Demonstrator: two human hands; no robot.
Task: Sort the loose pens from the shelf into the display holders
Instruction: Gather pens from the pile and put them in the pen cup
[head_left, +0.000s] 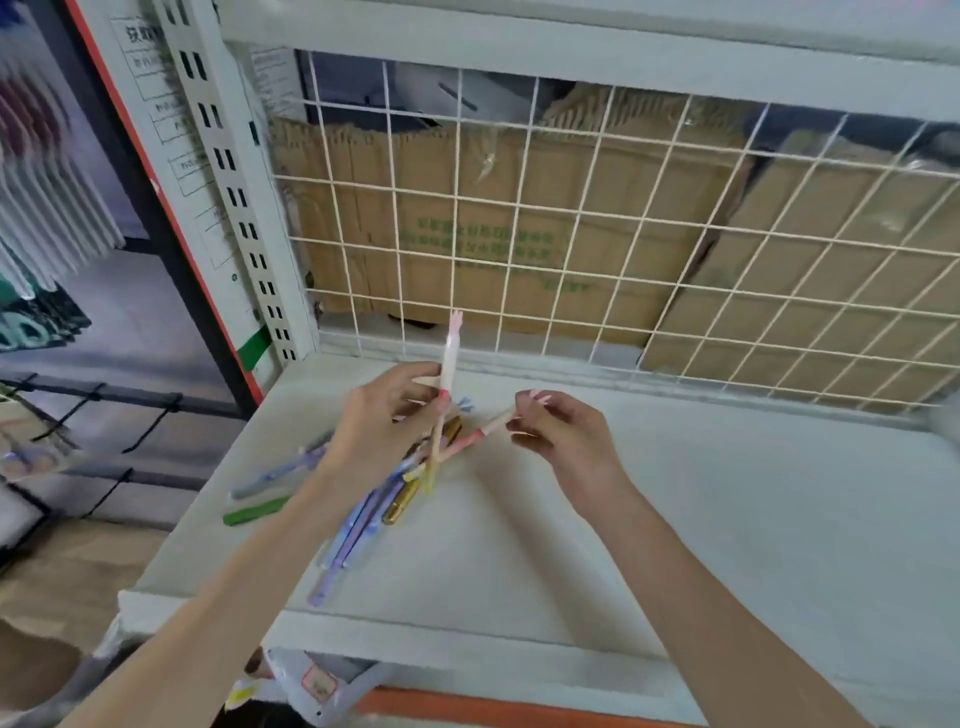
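Note:
Several loose pens (358, 519) lie in a heap on the white shelf (675, 519), left of centre: blue and lilac ones, a gold one and a green one (254, 512). My left hand (384, 421) is above the heap and grips a pale pen (448, 358) that stands nearly upright, its pink top against the wire grid. My right hand (561, 436) pinches the end of a pink pen (472, 436) that slants down-left into the heap. No display holders are in view.
A white wire grid (623, 249) closes the back of the shelf, with cardboard boxes (509, 228) behind it. A slotted shelf upright (234, 208) stands at the left. Dark wire racks (104, 431) and hanging goods lie beyond the shelf's left edge.

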